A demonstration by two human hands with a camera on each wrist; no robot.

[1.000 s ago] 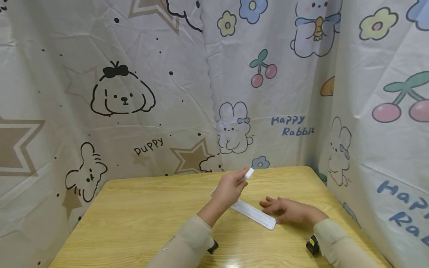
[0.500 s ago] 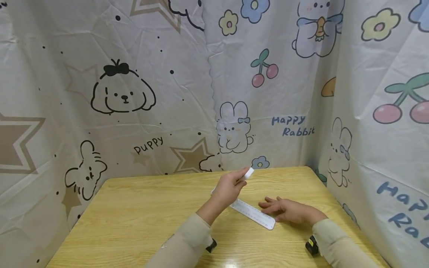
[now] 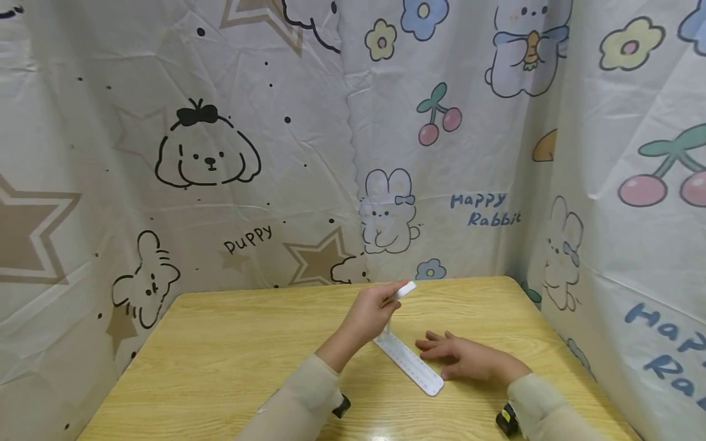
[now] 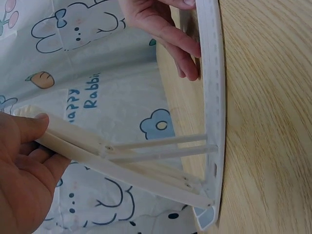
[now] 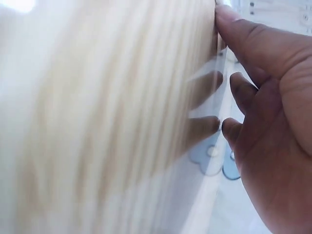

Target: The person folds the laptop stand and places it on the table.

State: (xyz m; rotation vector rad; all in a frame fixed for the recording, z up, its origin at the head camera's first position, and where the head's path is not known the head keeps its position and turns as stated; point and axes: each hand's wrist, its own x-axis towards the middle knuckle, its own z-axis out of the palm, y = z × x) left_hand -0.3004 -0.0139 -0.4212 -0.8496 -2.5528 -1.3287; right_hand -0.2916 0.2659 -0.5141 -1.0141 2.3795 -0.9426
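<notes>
A white hinged folding device has a long flat base (image 3: 413,365) with rows of small marks, lying diagonally on the wooden table. Its upper arm (image 4: 131,170) is raised at an angle, joined to the base at one end, with two thin struts (image 4: 163,147) between them. My left hand (image 3: 365,315) pinches the arm's free end between thumb and fingers, above the table. My right hand (image 3: 469,358) rests low beside the base's near end, its fingers spread and thumb tip at the edge. In the head view, the left hand hides the hinge end.
The wooden table (image 3: 231,361) runs up to a printed cloth curtain (image 3: 309,159) at the back and right. A black wrist device (image 3: 507,419) shows under the right sleeve, and another black one (image 3: 341,406) by the left sleeve.
The base has turned on the table, its near end swinging left and toward me. My right hand has shifted left along with it; my left hand still holds the raised arm.
</notes>
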